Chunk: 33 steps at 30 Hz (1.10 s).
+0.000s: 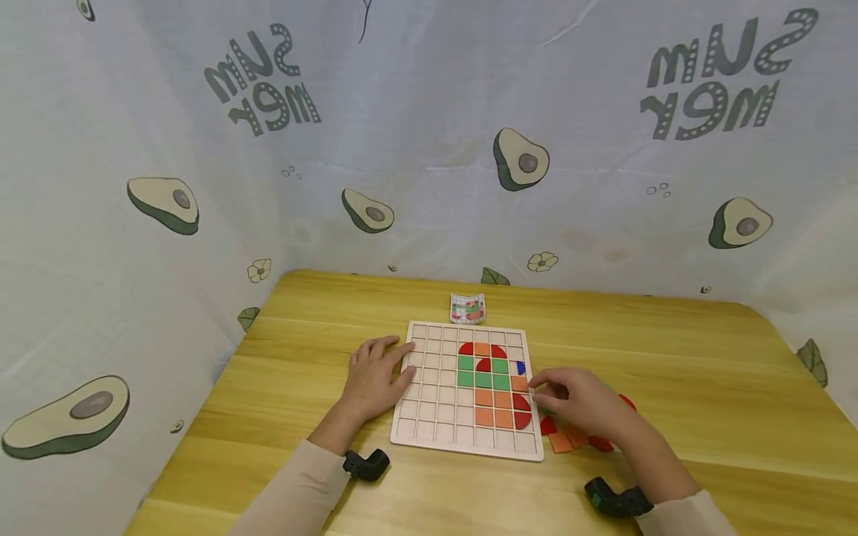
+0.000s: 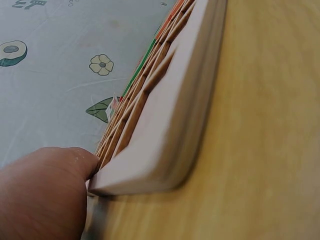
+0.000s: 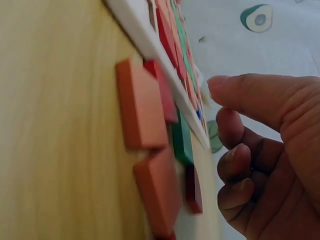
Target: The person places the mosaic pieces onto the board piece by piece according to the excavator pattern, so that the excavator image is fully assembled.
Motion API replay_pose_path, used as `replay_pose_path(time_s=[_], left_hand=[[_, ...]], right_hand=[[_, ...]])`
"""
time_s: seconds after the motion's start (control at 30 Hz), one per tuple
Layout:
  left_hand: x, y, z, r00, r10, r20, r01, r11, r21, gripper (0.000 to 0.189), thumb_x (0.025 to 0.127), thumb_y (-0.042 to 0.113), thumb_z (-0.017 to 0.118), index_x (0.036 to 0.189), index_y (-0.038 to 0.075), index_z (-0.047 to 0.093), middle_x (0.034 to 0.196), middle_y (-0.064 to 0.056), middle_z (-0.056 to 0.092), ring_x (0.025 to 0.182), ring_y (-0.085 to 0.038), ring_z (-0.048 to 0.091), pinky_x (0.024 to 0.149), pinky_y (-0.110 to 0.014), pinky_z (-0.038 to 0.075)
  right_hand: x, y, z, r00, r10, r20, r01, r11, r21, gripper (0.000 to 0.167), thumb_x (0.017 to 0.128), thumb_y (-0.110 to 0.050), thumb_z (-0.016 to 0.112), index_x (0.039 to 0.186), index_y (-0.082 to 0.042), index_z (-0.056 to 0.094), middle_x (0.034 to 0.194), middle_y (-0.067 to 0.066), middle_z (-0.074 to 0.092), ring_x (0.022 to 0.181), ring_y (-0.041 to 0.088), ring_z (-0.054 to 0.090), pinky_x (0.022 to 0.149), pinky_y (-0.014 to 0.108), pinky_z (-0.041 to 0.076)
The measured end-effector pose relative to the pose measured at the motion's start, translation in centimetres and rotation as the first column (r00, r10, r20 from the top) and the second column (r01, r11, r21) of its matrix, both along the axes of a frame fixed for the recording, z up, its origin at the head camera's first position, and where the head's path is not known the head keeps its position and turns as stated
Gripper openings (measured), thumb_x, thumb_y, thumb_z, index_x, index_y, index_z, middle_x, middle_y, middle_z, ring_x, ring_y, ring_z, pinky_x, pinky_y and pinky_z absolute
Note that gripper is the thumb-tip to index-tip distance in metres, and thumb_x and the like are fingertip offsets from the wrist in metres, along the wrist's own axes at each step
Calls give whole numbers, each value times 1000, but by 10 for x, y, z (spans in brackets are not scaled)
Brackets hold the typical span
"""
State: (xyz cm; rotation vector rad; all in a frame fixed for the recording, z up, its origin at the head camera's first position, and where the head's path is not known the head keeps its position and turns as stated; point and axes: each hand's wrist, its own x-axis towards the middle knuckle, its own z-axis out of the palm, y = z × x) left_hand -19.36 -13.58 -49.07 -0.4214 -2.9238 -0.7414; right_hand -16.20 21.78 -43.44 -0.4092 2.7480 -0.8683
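Observation:
A wooden grid board (image 1: 429, 432) lies on the table, with red, orange, green and blue tiles set in its right half. My left hand (image 1: 375, 376) rests at the board's left edge, fingers spread; in the left wrist view its thumb (image 2: 55, 175) touches the corner of the rim. The right hand (image 1: 579, 402) hovers by the right rim, fingertips beside an orange square tile (image 1: 519, 383) in the grid. In the right wrist view, thumb and index finger stand slightly apart with nothing visible between them, the other fingers loosely bent. A blue piece (image 1: 520, 368) sits just above that orange tile.
Loose orange tiles (image 3: 142, 107), red pieces and a green piece (image 3: 182, 137) lie beside the board's right rim, partly under the right hand. Behind the board stands a small patterned card (image 1: 467, 308). A printed curtain (image 1: 429, 186) hangs behind the table.

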Motion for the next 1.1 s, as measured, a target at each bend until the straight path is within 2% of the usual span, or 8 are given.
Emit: replay_pose_path(time_s=[0.3, 0.47, 0.7, 0.93, 1.1], left_hand=[[0, 0, 0, 1000, 5, -9, -5, 1000, 10, 47, 102, 43, 57, 146, 27, 58, 155, -10, 48, 144, -42, 36, 113, -63, 30], [1, 1, 1, 1000, 2, -18, -2, 1000, 17, 46, 102, 40, 57, 145, 26, 59, 155, -11, 49, 143, -42, 37, 113, -64, 30], [1, 1, 1, 1000, 3, -12, -3, 1000, 18, 47, 102, 41, 57, 146, 25, 58, 155, -11, 48, 144, -42, 36, 113, -64, 30], [0, 2, 1, 1000, 6, -7, -6, 1000, 15, 47, 102, 41, 57, 147, 26, 58, 155, -11, 48, 145, -42, 36, 114, -64, 29], [0, 2, 0, 1000, 6, -9, -5, 1000, 20, 46, 102, 39, 57, 146, 26, 59, 155, -11, 49, 144, -42, 36, 113, -63, 30]], right_hand=[[15, 22, -3, 995, 90, 51, -91, 996, 10, 10, 91, -26, 77, 97, -20, 72, 74, -6, 52, 66, 5, 45, 58, 22, 37], [21, 24, -3, 993, 85, 85, -84, 996, -10, 12, 90, -28, 78, 97, -20, 72, 74, -6, 53, 64, 5, 46, 57, 21, 38], [20, 26, -7, 994, 90, 69, -89, 996, -13, 14, 90, -32, 77, 98, -21, 72, 74, -7, 53, 63, 3, 45, 56, 21, 38], [20, 28, -9, 998, 36, 45, -39, 996, 76, 15, 91, -35, 76, 100, -23, 74, 72, -7, 53, 62, 5, 44, 55, 22, 36], [19, 29, -8, 999, 35, 30, -38, 992, 118, 15, 92, -33, 76, 100, -21, 72, 71, -8, 52, 60, 5, 43, 55, 22, 36]])
